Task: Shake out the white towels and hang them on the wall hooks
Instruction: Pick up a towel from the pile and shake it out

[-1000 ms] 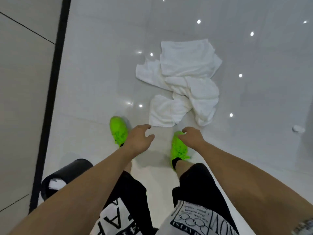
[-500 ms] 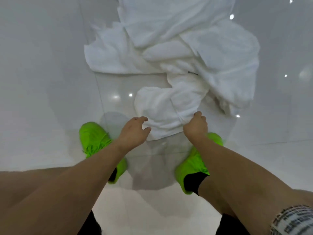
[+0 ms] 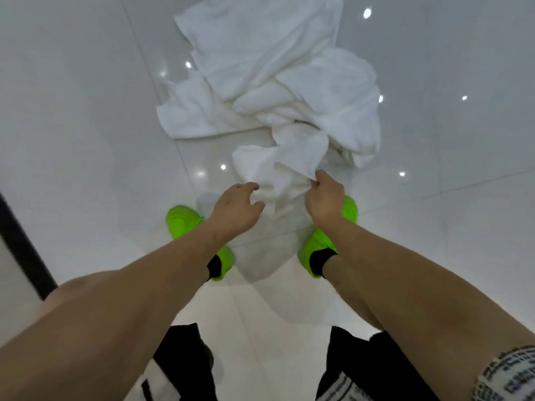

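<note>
Towel (image 3: 292,157) (crumpled) in right hand (image 3: 325,198) grip, trailing away floorward.

Bare floor (image 3: 86,125) lies open either side of the towel heap (image 3: 278,91); green shoes (image 3: 185,224) flank its near end.

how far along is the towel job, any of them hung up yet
Nothing looks done: no hooks or hung towels show, and the towel pile lies crumpled on the floor. In hand: the right hand pinches the nearest towel, the left hand reaches beside it. Left: lifting, shaking, hanging them all.
</note>
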